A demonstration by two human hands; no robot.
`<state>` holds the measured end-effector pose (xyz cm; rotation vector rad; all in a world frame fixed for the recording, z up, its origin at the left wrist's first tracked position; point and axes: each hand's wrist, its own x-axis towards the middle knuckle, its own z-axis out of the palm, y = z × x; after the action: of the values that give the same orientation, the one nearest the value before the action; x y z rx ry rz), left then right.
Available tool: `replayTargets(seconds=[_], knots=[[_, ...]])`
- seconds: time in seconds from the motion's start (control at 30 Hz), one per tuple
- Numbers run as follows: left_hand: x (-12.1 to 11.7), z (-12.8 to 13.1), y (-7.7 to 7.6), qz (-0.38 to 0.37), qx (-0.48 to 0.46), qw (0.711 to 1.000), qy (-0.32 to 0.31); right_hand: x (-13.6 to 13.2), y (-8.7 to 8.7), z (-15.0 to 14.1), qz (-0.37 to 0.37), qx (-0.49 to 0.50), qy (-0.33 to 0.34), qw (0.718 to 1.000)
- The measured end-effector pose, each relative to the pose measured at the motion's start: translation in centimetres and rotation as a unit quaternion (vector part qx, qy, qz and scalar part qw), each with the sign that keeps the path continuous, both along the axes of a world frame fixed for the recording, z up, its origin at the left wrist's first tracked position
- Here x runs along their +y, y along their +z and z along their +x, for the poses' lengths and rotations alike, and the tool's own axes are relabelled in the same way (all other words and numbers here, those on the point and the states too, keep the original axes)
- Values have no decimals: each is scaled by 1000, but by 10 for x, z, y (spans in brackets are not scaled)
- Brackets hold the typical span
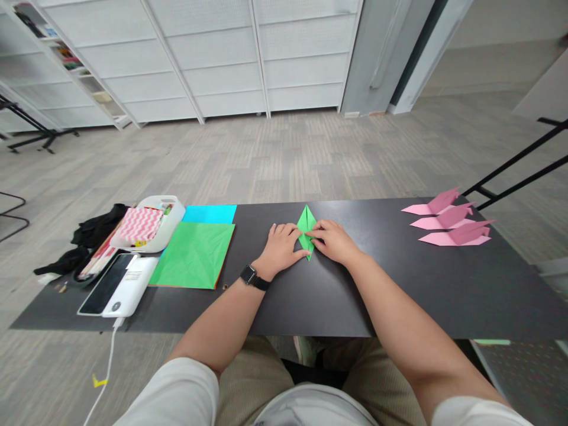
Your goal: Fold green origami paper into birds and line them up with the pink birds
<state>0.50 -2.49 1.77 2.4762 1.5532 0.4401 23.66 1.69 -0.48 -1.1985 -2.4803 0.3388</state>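
A green folded paper, shaped like a narrow diamond with a crease down its middle, lies on the dark table in front of me. My left hand rests at its left side, fingers stretched out, with fingertips and thumb touching the paper's edge. From the right, my right hand reaches onto the paper, its fingertips pressing near the centre. The lower tip of the diamond shows between the two hands. Parts of both side edges are hidden under the fingers.
Green square sheets lie left on the table, over blue paper. Farther left are a white basket, a phone, a white power bank with cable and black cloth. Several pink folded papers stand right.
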Motion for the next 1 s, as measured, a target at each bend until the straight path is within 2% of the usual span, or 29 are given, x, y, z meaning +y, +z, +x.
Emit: replayTargets(seconds=[0.33, 0.63, 0.73, 0.87, 0.93, 1.0], knots=[[-2, 3, 0, 0, 0, 1000, 3, -3, 4, -1, -9, 4, -5, 1000], [-7, 4, 11, -13, -5, 1000, -17, -4, 6, -2, -7, 0, -14, 1000], [0, -2, 11, -8, -63, 998, 8, -4, 8, -3, -6, 1, -14, 1000], [17, -11, 5, -29, -204, 978, 44, -4, 8, -3, -17, 14, -6, 1000], [24, -15, 0, -78, -295, 950, 67, -3, 8, -2, -29, 26, 3, 999], [29, -18, -4, -152, -392, 904, 83, -3, 8, -2, -37, 35, 13, 999]])
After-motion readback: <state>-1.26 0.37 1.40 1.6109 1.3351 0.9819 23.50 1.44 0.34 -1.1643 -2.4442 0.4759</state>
